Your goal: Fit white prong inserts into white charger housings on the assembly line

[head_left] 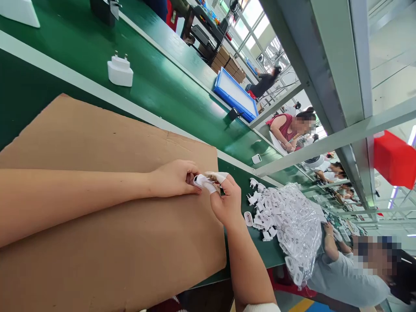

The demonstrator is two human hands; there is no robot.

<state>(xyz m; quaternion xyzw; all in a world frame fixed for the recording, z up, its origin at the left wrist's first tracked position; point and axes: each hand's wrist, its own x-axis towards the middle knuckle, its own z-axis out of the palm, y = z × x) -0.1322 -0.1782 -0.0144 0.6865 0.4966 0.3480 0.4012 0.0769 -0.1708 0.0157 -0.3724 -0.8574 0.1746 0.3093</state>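
Note:
Both my hands meet over the far edge of a brown cardboard sheet [107, 216]. My left hand [175, 178] is closed, pinching one end of a small white charger plug [199, 180]. My right hand [226, 200] is closed on the other end, its thumb and forefinger wearing white finger cots. A heap of several white charger plugs [264, 208] lies just beyond my right hand, beside a crumpled clear plastic bag [300, 229] holding more of them.
One white charger [120, 70] stands prongs up on the green conveyor belt [169, 86]. A blue tray [234, 94] lies further along, then a small white part [256, 158]. Other people sit along the line at right. A red bin [394, 159] hangs on the rack.

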